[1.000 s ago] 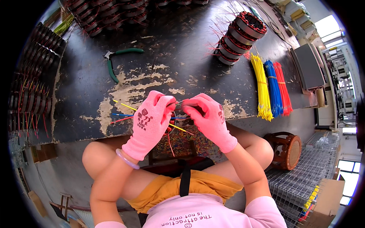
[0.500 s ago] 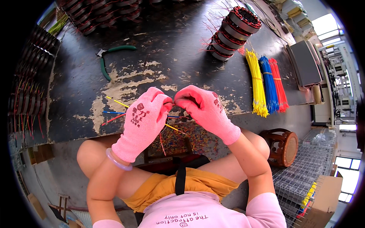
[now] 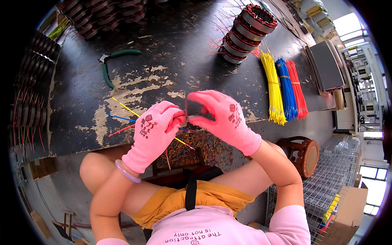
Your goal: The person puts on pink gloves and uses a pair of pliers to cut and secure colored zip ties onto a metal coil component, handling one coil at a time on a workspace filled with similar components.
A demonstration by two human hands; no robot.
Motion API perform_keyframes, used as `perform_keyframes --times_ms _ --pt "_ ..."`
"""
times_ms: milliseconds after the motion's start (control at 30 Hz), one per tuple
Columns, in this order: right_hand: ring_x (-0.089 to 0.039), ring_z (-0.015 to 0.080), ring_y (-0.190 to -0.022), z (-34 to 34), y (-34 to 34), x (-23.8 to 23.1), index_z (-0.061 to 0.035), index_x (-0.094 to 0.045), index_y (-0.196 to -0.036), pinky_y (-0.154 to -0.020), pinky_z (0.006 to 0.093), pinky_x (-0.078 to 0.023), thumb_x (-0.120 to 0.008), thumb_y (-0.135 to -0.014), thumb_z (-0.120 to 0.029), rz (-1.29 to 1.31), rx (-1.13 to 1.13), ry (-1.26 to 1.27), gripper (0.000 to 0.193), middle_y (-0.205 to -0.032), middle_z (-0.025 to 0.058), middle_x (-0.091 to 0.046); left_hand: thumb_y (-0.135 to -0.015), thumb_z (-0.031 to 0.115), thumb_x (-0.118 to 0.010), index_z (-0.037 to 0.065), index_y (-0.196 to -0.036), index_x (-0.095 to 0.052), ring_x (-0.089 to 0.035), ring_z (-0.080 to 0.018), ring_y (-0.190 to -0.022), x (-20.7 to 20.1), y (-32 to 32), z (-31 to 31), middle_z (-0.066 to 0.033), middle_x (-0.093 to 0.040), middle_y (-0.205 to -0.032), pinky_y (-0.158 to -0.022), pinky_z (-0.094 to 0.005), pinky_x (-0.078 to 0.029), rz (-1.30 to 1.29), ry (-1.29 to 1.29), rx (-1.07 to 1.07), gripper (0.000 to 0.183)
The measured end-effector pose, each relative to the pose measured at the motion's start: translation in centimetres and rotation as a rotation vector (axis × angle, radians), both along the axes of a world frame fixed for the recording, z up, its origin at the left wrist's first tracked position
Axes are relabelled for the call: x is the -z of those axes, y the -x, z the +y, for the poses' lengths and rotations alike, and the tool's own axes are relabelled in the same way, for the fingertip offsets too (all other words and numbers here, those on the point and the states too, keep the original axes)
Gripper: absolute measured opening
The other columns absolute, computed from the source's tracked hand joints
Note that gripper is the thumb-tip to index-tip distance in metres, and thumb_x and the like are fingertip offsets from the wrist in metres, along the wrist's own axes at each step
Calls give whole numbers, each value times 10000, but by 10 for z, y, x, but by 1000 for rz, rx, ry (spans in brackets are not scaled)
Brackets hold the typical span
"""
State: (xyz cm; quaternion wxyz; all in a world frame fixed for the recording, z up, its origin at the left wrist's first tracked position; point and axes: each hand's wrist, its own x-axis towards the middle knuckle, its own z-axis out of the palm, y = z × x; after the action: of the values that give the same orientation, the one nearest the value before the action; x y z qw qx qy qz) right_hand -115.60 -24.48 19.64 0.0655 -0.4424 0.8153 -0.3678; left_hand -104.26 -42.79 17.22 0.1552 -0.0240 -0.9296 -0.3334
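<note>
My left hand [image 3: 153, 132], in a pink glove, is closed on a few thin insulated wires. A yellow wire [image 3: 127, 108], a blue wire [image 3: 119, 117] and a red wire [image 3: 121, 130] stick out on its left side. The yellow wire's other end [image 3: 184, 143] emerges below the fingers. My right hand [image 3: 222, 116], gloved alike, is at the left fingertips, its thumb and forefinger apart. Between them a thin reddish strand [image 3: 186, 107] rises from the left fingertips toward the right forefinger. The exact join is hidden by the gloves.
Green-handled cutters [image 3: 107, 67] lie on the worn black table [image 3: 163, 53]. A stack of wound stators [image 3: 247, 34] stands far right, beside yellow [image 3: 272, 87], blue [image 3: 287, 87] and red [image 3: 298, 87] wire bundles. More stators [image 3: 102, 14] fill the far left. Wire scraps [image 3: 216, 149] lie below the table edge.
The right forefinger has lifted away from the thumb, and the thin strand now shows upright between the hands. The left hand has shifted slightly, still holding the wires.
</note>
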Motion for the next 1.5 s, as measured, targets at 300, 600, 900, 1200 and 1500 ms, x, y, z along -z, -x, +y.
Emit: perform_keyframes --times_ms 300,600,900,1200,1500 --pt "-655 236 -808 -4 18 15 -81 -708 -1003 -718 352 -522 -675 -905 -175 -798 -175 -182 140 -942 73 -701 -816 93 -714 98 -934 -700 -657 -280 -926 -3 5 -2 -47 -656 -976 -765 -384 -539 -4 -14 35 119" --pt "-663 269 -886 2 5 8 -126 -660 -1053 -737 373 -528 -731 -842 -170 413 -254 -25 228 -967 69 -652 -821 96 -718 96 -937 -688 -655 -280 -917 0 4 -3 -48 -656 -984 -760 -384 -536 -14 -20 16 120" --pt "-655 147 -750 -5 7 -1 -41 -679 -1054 -666 281 -506 -706 -931 -246 -415 64 -77 241 -847 27 -694 -818 102 -722 95 -918 -689 -658 -274 -913 -2 4 -3 -48 -659 -971 -764 -388 -537 -23 -42 38 105" --pt "-659 271 -746 4 9 18 -91 -709 -1077 -708 346 -523 -677 -904 -184 -1358 16 -85 199 -891 77 -710 -828 91 -708 104 -928 -691 -664 -277 -903 -1 6 -2 -49 -657 -965 -754 -384 -538 -14 -48 41 102" --pt "-638 153 -746 -4 1 -2 -51 -678 -956 -676 301 -504 -633 -955 -220 -772 41 -152 175 -849 78 -687 -817 76 -704 98 -927 -678 -666 -287 -906 -1 5 -2 -58 -660 -972 -757 -394 -537 12 -24 50 115"
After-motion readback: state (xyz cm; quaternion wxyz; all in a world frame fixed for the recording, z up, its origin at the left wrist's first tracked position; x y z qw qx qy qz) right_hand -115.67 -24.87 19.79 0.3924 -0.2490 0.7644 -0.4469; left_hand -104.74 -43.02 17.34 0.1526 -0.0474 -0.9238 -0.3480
